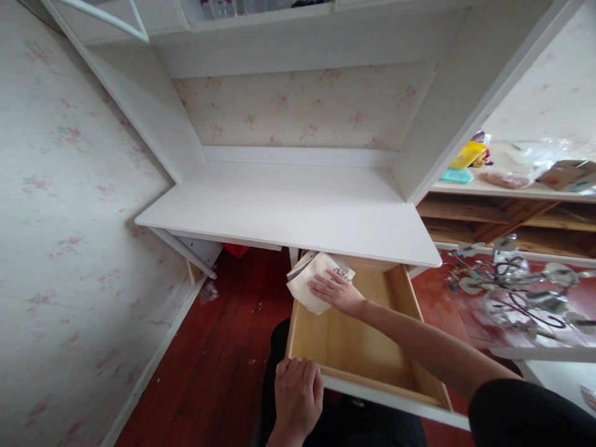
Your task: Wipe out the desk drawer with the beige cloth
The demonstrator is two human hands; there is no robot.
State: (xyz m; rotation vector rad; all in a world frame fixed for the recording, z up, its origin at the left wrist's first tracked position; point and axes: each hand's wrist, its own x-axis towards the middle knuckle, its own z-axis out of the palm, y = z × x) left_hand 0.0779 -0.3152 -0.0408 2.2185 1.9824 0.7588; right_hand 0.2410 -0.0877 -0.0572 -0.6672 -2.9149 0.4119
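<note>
one cloth (303, 292) beneath right grip (343, 295)

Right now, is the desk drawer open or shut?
Open: the drawer juts out from under the white desktop, its wooden interior showing, and the left hand rests on its front corner.

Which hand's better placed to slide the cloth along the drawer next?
Probably right: the right hand lies on the cream cloth. The left hand curls over the front corner of the drawer, away from the cloth.
</note>
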